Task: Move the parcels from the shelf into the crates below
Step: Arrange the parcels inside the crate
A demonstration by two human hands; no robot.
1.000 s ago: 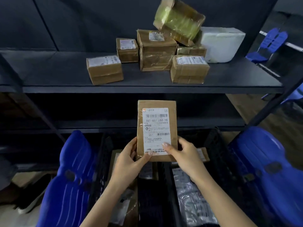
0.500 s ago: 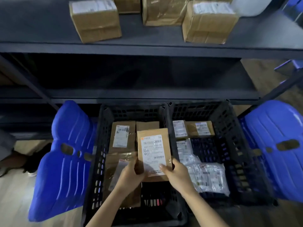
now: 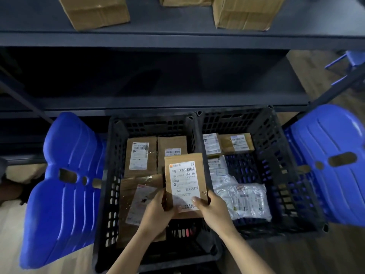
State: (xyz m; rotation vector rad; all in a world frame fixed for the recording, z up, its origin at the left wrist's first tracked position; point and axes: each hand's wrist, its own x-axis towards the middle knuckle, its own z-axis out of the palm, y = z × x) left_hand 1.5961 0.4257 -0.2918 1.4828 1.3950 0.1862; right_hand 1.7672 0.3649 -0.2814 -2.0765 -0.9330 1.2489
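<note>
A flat brown parcel (image 3: 184, 178) with a white barcode label is held label-up over the right side of the left black crate (image 3: 110, 175). My left hand (image 3: 156, 211) grips its lower left edge and my right hand (image 3: 214, 209) grips its lower right corner. Three brown parcels lie in the left crate under and beside it. The right black crate (image 3: 276, 155) holds two small brown parcels at the back and grey plastic mailers (image 3: 245, 202) in front. Brown boxes (image 3: 94, 12) still stand on the dark shelf (image 3: 177, 38) above.
Blue plastic chairs flank the crates, one at the left (image 3: 65, 186) and one at the right (image 3: 331, 165). A dark lower shelf board (image 3: 158, 99) runs just behind the crates. Wooden floor shows at the right.
Both hands have carried the labelled parcel down from in front of the shelf to just over the left crate. The view has tilted down, so the crates now fill the middle.
</note>
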